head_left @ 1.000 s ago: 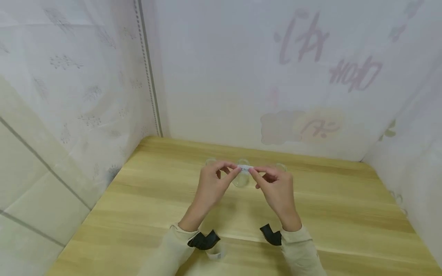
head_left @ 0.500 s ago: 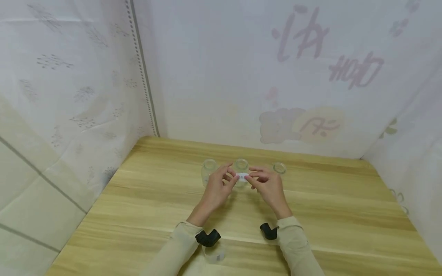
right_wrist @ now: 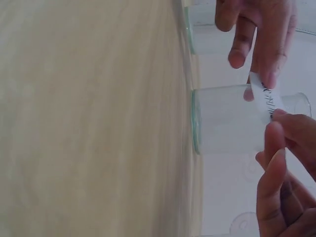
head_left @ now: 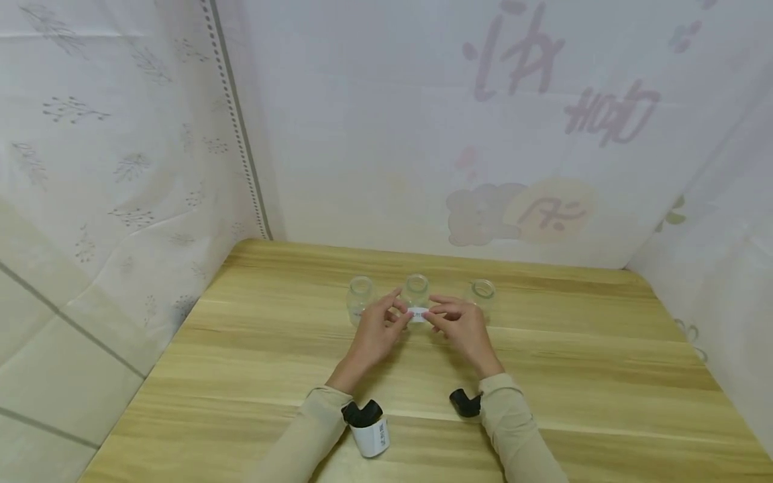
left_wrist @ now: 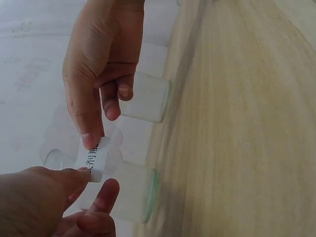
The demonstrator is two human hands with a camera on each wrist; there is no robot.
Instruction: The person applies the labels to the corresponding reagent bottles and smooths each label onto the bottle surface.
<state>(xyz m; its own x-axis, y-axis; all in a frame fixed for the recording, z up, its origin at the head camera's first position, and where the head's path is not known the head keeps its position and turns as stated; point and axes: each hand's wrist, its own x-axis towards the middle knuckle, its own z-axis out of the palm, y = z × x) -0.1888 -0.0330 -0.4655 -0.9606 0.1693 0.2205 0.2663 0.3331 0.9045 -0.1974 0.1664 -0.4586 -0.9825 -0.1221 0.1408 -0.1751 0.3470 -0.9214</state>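
Overhead, the head view takes in a pale fabric backdrop (head_left: 362, 134), printed with twigs, writing and a faint bear, hanging behind and to both sides. Before it spreads the wood-grained worktop (head_left: 580, 382), its far corners rounded. Two beige sleeves reach across it from the near side, the left sleeve (head_left: 302, 433) and the right sleeve (head_left: 522, 429). Beyond their cuffs, the left hand (head_left: 376, 329) and the right hand (head_left: 464, 332) face each other, each grasping one end of the same small label between thumb and finger.

Three clear glass jars stand upright in a row at the far part of the worktop, mouths up: the left jar (head_left: 361, 302) beyond the left hand, the middle jar (head_left: 417, 290) between the hands, and the right jar (head_left: 482, 292) behind the right hand. Just beside the left cuff sits a white piece (head_left: 370, 439) with printed characters, below one black fitting (head_left: 365, 414); another black fitting (head_left: 465, 404) lies beside the right cuff.

Smallest is the white label (head_left: 417, 314), stretched between the fingertips before the middle jar, dark characters outward; whether it touches the glass cannot be told.
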